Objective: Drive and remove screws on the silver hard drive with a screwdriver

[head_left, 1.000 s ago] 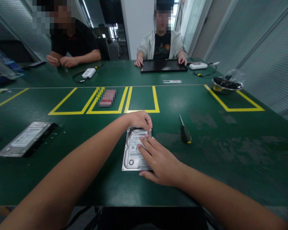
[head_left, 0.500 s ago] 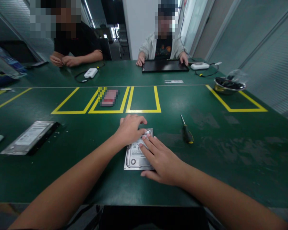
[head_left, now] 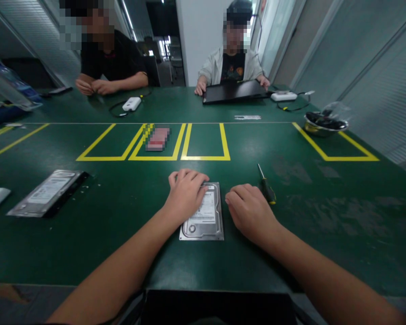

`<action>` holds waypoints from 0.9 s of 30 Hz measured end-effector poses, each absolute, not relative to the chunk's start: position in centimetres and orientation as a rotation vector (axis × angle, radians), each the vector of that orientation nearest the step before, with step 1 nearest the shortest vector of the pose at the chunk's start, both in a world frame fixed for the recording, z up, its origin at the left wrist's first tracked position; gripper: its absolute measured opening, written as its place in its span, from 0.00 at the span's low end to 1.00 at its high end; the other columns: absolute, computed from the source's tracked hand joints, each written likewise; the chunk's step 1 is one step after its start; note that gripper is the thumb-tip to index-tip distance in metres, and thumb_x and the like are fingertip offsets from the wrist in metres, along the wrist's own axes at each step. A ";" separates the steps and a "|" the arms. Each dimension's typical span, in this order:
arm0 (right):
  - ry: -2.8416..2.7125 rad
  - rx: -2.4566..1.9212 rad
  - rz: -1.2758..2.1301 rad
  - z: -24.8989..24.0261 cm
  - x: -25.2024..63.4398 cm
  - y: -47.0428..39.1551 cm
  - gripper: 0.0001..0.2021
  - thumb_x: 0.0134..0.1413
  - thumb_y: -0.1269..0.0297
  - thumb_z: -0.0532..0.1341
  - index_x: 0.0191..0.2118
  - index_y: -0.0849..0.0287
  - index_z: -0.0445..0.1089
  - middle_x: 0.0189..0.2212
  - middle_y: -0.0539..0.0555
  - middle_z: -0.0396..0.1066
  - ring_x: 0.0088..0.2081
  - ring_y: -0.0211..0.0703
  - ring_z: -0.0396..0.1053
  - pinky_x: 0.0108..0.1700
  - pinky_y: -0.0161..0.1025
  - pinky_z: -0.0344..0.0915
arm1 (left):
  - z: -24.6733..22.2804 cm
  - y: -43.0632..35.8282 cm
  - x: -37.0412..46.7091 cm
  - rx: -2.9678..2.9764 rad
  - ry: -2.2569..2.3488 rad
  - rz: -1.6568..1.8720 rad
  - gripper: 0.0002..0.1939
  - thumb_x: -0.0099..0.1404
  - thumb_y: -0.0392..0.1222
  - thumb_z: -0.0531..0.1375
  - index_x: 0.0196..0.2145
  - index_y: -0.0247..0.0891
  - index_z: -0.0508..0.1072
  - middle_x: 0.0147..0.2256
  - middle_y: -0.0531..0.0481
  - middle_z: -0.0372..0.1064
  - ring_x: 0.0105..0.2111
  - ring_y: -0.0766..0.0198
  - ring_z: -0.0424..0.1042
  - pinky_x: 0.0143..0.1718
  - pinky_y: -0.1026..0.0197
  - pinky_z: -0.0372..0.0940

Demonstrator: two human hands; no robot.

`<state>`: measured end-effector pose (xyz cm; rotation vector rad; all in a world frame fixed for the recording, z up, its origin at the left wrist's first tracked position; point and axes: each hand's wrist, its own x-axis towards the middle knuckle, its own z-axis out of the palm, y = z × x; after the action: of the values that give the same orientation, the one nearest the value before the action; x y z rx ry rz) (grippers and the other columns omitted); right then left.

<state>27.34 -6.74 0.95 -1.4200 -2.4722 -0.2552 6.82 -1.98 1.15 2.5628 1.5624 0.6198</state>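
A silver hard drive point(head_left: 208, 215) with a white label lies flat on the green table in front of me. My left hand point(head_left: 186, 193) lies over its upper left side, thumb on the label and fingers bent at the top edge, holding it. Just right of the drive and apart from it is my right hand point(head_left: 248, 208). Its fingers are curled in, and their undersides are hidden, so I cannot see whether anything is in them. Beyond that hand lies a screwdriver point(head_left: 267, 190) with a black and yellow handle, its shaft pointing away from me.
Another hard drive point(head_left: 47, 192) lies at the left with small bits beside it. Yellow tape outlines point(head_left: 206, 158) mark the table, one around a blurred pink item point(head_left: 158, 138). A metal bowl point(head_left: 325, 128) stands right. Across the table, two people sit; one holds a black panel point(head_left: 235, 92).
My right hand has lifted off the hard drive, moved right and curled its fingers. My left hand has settled onto the drive's upper left side. The co-worker's panel has tilted.
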 end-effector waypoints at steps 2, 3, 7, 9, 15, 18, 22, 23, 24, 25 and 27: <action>-2.451 -1.604 -0.330 1.7 27.9 -6.4 0.10 0.64 0.70 0.51 0.39 0.60 0.71 0.37 0.59 0.69 0.39 0.49 0.63 0.40 0.45 0.57 | 1.1 -2.0 6.7 2.561 1.548 0.629 0.08 0.70 0.42 0.56 0.45 0.45 0.72 0.47 0.47 0.73 0.52 0.50 0.62 0.53 0.44 0.49; -2.429 -1.706 -0.365 2.1 28.2 -6.3 0.10 0.63 0.69 0.51 0.40 0.60 0.70 0.37 0.60 0.69 0.39 0.50 0.63 0.39 0.45 0.57 | 1.0 -2.0 6.7 2.562 1.536 0.630 0.09 0.70 0.42 0.55 0.45 0.45 0.72 0.47 0.47 0.73 0.52 0.50 0.62 0.53 0.43 0.48; -2.374 -2.032 -0.437 3.4 29.6 -6.0 0.09 0.62 0.66 0.52 0.41 0.63 0.68 0.39 0.63 0.67 0.39 0.54 0.67 0.35 0.44 0.60 | 0.9 -2.1 6.7 2.561 1.498 0.628 0.10 0.71 0.38 0.52 0.44 0.45 0.73 0.46 0.47 0.74 0.52 0.51 0.62 0.54 0.43 0.47; -2.376 -2.146 -0.432 3.7 30.5 -6.0 0.11 0.62 0.65 0.52 0.43 0.64 0.67 0.40 0.65 0.67 0.40 0.57 0.69 0.33 0.44 0.62 | 0.9 -2.2 6.7 2.560 1.492 0.631 0.11 0.71 0.37 0.52 0.44 0.45 0.73 0.46 0.48 0.73 0.51 0.51 0.63 0.54 0.42 0.46; -2.291 -2.445 -0.121 4.1 32.5 -5.6 0.12 0.63 0.64 0.49 0.46 0.63 0.64 0.41 0.65 0.67 0.41 0.64 0.73 0.33 0.50 0.68 | 0.9 -2.3 6.5 2.546 1.522 0.647 0.09 0.71 0.40 0.53 0.43 0.45 0.74 0.46 0.48 0.73 0.50 0.51 0.63 0.55 0.42 0.46; -2.263 -2.513 0.032 4.2 32.6 -5.4 0.12 0.63 0.64 0.47 0.47 0.63 0.62 0.41 0.64 0.69 0.41 0.65 0.75 0.36 0.54 0.69 | 0.7 -2.2 6.4 2.552 1.514 0.636 0.11 0.72 0.41 0.52 0.42 0.44 0.75 0.45 0.48 0.73 0.49 0.52 0.63 0.54 0.42 0.46; -2.263 -2.538 0.142 4.1 32.3 -5.3 0.14 0.63 0.63 0.47 0.50 0.61 0.60 0.42 0.65 0.72 0.42 0.67 0.75 0.38 0.56 0.69 | 0.5 -2.2 6.3 2.562 1.528 0.652 0.09 0.71 0.41 0.54 0.41 0.46 0.75 0.43 0.50 0.73 0.48 0.52 0.62 0.54 0.42 0.46; -2.260 -2.543 0.153 4.1 32.2 -5.2 0.14 0.62 0.64 0.48 0.51 0.61 0.60 0.42 0.65 0.73 0.42 0.67 0.75 0.38 0.56 0.69 | 0.5 -2.2 6.3 2.565 1.531 0.656 0.08 0.70 0.41 0.55 0.41 0.46 0.74 0.43 0.50 0.73 0.47 0.52 0.62 0.54 0.42 0.46; -2.250 -2.547 0.153 4.2 32.2 -5.2 0.15 0.62 0.64 0.48 0.51 0.61 0.59 0.42 0.66 0.73 0.42 0.67 0.75 0.38 0.56 0.69 | 0.5 -2.1 6.3 2.568 1.534 0.660 0.08 0.70 0.41 0.55 0.40 0.46 0.74 0.43 0.51 0.74 0.47 0.52 0.63 0.53 0.42 0.46; -2.232 -2.545 0.142 4.4 32.2 -5.2 0.15 0.61 0.63 0.48 0.51 0.61 0.60 0.42 0.66 0.73 0.42 0.67 0.75 0.38 0.56 0.68 | 0.5 -2.1 6.3 2.572 1.536 0.664 0.07 0.70 0.41 0.56 0.40 0.46 0.74 0.42 0.51 0.73 0.47 0.52 0.63 0.53 0.42 0.46; -2.175 -2.530 0.084 4.9 32.5 -5.1 0.15 0.60 0.62 0.48 0.50 0.60 0.60 0.43 0.66 0.73 0.42 0.67 0.75 0.37 0.56 0.68 | 0.4 -2.1 6.2 2.579 1.533 0.674 0.07 0.70 0.41 0.56 0.41 0.47 0.74 0.42 0.51 0.73 0.47 0.52 0.63 0.53 0.42 0.46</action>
<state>32.46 -5.11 4.87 -2.5301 -2.1751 0.0844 6.24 -2.14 0.45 2.5793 1.5325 0.6743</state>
